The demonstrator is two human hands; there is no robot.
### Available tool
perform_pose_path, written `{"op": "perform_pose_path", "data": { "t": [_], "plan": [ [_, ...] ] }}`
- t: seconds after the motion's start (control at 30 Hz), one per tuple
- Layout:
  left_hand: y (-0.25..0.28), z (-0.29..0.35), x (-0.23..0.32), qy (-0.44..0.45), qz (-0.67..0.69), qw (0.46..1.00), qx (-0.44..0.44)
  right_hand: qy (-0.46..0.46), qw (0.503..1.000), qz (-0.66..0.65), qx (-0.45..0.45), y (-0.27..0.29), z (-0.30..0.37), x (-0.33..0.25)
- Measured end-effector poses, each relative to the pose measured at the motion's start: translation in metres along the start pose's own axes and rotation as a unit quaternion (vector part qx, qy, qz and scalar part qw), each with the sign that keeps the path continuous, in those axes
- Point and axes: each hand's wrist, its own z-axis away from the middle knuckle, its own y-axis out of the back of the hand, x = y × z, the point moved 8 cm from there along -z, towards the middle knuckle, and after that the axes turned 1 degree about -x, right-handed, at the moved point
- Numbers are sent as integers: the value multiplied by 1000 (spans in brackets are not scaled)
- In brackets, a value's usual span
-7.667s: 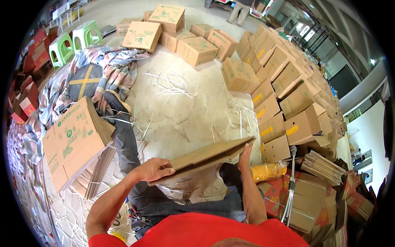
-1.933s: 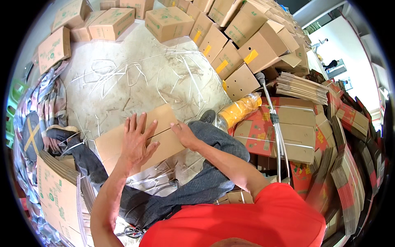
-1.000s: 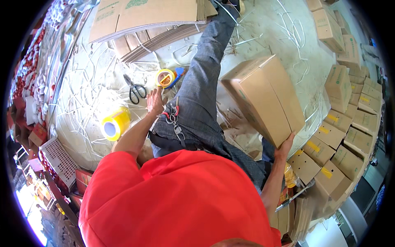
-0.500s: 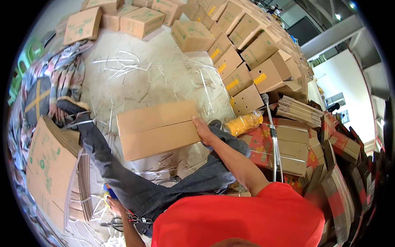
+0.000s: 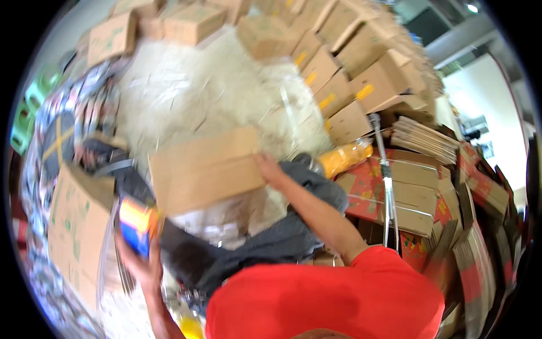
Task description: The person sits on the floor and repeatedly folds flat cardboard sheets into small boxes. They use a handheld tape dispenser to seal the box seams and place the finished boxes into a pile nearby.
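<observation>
A plain brown cardboard box [image 5: 206,172] is between my spread legs, its long seam facing up. My right hand [image 5: 268,169] grips the box at its right end, fingers on the upper edge. My left hand [image 5: 144,263] is raised left of the box, closed round a blue and orange object [image 5: 137,226] that looks like a tape dispenser; motion blurs its details. This object is apart from the box, near its lower left corner. A stack of flattened cartons [image 5: 79,231] with green print stands beside my left arm.
Assembled boxes [image 5: 333,96], several with yellow tape, are piled at the right and back. A yellow cylindrical bundle [image 5: 344,159] in clear wrap lies by my right knee, near a metal pole [image 5: 386,181]. Strapped red and brown cartons [image 5: 415,195] lie beyond. White strap scraps litter the floor [image 5: 186,93].
My left hand has come up from low beside my left thigh with the blue and orange dispenser, toward the box. The box has shifted slightly left within the view, still in my right hand.
</observation>
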Motion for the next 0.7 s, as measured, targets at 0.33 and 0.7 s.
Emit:
{"op": "perform_pose_path", "data": {
  "t": [0.33,0.7],
  "plan": [
    [-222,-102,51,-103,-39,939,-326,36,997,-34,-51,-26,3,-24],
    [-276,-115,43,-222,-88,873,-424,89,996,-2,-6,-18,-16,-16]
  ]
}}
